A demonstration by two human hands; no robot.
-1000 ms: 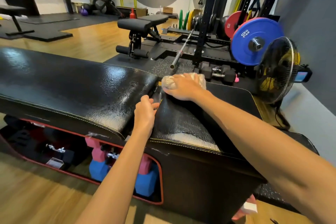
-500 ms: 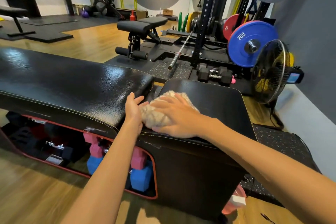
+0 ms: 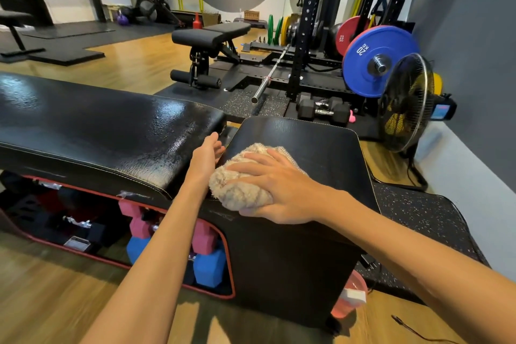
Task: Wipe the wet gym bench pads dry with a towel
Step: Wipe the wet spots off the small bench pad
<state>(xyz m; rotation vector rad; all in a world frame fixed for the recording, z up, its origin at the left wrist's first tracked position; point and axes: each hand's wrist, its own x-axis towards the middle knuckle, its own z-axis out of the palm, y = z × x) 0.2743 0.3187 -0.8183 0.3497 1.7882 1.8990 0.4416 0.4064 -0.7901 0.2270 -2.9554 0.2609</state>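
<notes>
A bunched beige towel (image 3: 240, 184) lies on the near edge of the small black seat pad (image 3: 315, 145). My right hand (image 3: 282, 190) is pressed flat on top of the towel, fingers spread over it and thumb under its near side. The long black pad (image 3: 97, 131) to the left glistens with water droplets. My left hand (image 3: 206, 158) rests on that pad's right end, at the gap between the two pads, fingers loosely together and touching the towel's left side.
Pink and blue dumbbells (image 3: 206, 257) sit in the storage bay under the bench. A floor fan (image 3: 407, 103) stands to the right by the grey wall. A barbell (image 3: 270, 75), black dumbbells (image 3: 324, 110), a rack with plates and another bench (image 3: 209, 36) lie behind.
My right hand has dragged the towel from the far edge of the small pad back to its near edge. My left hand stayed at the gap, shifting slightly.
</notes>
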